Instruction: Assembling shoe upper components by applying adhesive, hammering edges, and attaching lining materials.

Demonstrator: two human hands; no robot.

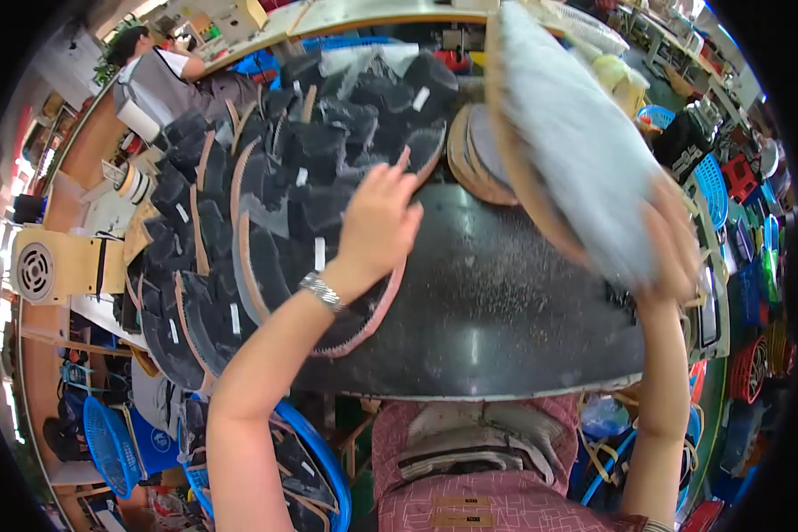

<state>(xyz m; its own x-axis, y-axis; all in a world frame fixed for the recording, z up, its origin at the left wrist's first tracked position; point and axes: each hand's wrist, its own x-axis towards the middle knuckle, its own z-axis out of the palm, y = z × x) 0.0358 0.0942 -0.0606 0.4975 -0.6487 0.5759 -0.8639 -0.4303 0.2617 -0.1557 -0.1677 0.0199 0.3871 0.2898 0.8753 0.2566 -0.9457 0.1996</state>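
My right hand (669,244) grips the lower end of a large flat grey piece (576,133) with a brown edge. Motion smears this piece, and its exact kind cannot be told. My left hand (381,222) hovers at the right side of many overlapping black curved pieces (301,213) with pinkish, notched edges and small white tags. Its index finger stretches toward one such black piece (426,146), and the other fingers are loosely bent. Whether the fingertip touches that piece is unclear. Behind the grey piece, rounded flat pieces (474,164) with brown edges lie stacked.
The dark tabletop (452,355) is strewn with pale crumbs. Blue baskets (111,448) stand below at left, another (709,191) at right. A beige box with a round grille (40,270) sits at the left edge. Another person (155,75) sits at far left.
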